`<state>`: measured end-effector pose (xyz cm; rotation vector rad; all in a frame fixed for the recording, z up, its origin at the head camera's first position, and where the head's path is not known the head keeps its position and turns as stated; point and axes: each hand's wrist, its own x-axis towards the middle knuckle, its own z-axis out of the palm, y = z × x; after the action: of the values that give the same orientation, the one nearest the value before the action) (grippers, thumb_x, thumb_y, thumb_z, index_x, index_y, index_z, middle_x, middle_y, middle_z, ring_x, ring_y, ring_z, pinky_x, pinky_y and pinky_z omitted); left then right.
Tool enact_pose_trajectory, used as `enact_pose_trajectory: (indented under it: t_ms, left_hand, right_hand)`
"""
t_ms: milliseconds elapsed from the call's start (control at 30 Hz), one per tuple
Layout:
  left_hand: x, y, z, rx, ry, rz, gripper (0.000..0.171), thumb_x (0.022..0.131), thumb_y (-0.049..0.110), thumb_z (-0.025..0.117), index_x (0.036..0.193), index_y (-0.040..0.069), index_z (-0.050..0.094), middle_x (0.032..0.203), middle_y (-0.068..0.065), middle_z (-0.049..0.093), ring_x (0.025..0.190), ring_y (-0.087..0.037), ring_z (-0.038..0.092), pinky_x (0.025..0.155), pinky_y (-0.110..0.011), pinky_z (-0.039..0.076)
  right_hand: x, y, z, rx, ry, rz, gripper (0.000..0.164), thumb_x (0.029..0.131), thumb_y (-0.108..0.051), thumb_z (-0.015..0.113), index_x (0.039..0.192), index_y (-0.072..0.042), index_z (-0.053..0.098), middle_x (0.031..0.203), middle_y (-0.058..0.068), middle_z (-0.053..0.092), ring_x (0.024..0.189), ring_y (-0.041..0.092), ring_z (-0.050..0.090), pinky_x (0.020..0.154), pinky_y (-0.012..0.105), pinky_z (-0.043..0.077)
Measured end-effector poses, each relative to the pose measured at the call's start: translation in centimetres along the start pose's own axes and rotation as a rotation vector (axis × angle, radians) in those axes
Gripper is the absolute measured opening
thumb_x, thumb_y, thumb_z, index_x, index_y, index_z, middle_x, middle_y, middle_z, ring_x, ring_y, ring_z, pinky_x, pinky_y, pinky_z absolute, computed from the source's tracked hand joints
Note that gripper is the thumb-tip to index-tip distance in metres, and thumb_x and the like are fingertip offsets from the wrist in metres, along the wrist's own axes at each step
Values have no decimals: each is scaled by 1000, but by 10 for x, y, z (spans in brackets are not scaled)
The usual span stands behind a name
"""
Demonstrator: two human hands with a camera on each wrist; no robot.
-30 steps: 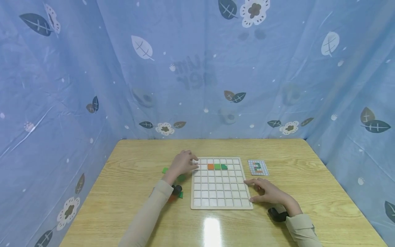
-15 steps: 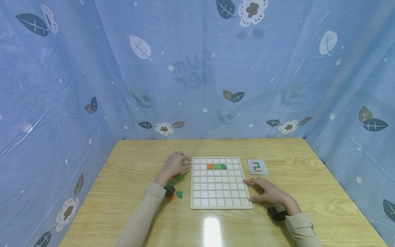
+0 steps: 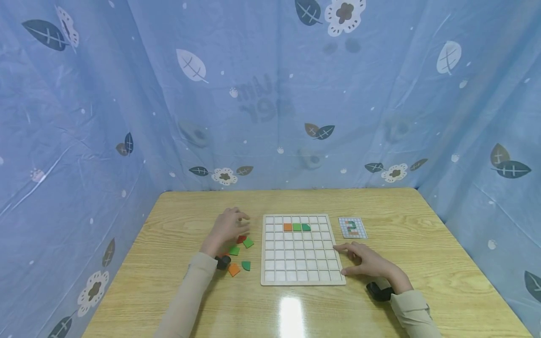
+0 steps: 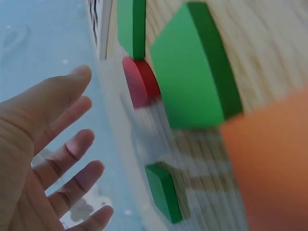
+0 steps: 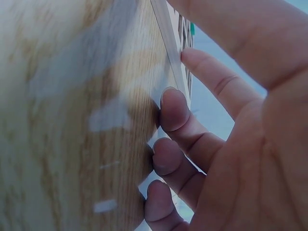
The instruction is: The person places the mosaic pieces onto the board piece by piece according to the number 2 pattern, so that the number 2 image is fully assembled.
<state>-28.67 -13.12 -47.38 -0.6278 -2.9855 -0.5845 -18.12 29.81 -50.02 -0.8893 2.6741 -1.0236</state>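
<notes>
My left hand (image 3: 228,227) hovers over the loose tiles left of the board, its fingers apart and holding nothing. Below it on the table lie a red tile (image 3: 241,239), a green tile (image 3: 248,243), another green one (image 3: 234,250), a dark green round-edged tile (image 3: 246,265) and an orange tile (image 3: 234,269). In the left wrist view, a further green tile (image 4: 163,192) lies beyond the fingertips. The white grid board (image 3: 263,263) bears an orange, a light green and a dark green tile in one row. My right hand (image 3: 368,263) touches the board's right edge with index finger and thumb.
A small printed card (image 3: 352,228) with a coloured grid pattern lies right of the board. Blue patterned curtain (image 3: 279,94) closes off the back and sides of the wooden table (image 3: 338,310).
My left hand has moved left from the board's upper left edge to above the loose tiles, uncovering more of them. The right hand stays at the board's edge.
</notes>
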Motion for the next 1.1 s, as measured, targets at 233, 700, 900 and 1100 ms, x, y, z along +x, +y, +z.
enact_pose_trajectory:
  t_ms: [233, 700, 900, 1100]
  left_hand:
    - [-9, -14, -4, 15, -8, -4, 34, 81, 32, 71, 110, 14, 67, 98, -5, 59, 89, -20, 49, 73, -37, 45]
    - [-23, -33, -14, 11, -47, -2, 42, 78, 32, 73, 116, 15, 64, 102, -7, 58, 93, -23, 50, 77, -42, 44]
    - [-30, -39, -20, 4, -70, -15, 45, 76, 31, 75, 116, 14, 64, 104, -7, 57, 95, -24, 49, 80, -44, 44]
    - [-34, -46, -24, 7, -89, -12, 40, 74, 28, 77, 110, 14, 67, 105, -9, 57, 98, -29, 48, 82, -50, 42]
  right_hand:
    - [0, 0, 0, -1, 9, -24, 62, 78, -31, 73, 129, -4, 51, 85, 4, 48, 75, 12, 38, 61, 21, 33]
    - [0, 1, 1, 2, 3, -15, 63, 78, -33, 73, 130, -5, 50, 87, 2, 49, 78, 13, 39, 65, 21, 34]
    - [0, 0, 1, -3, 5, -13, 63, 78, -32, 73, 130, -5, 50, 88, 2, 49, 78, 13, 40, 65, 22, 34]
    - [0, 0, 1, -20, 6, -16, 62, 78, -31, 73, 130, -5, 50, 88, 4, 49, 78, 14, 40, 64, 23, 35]
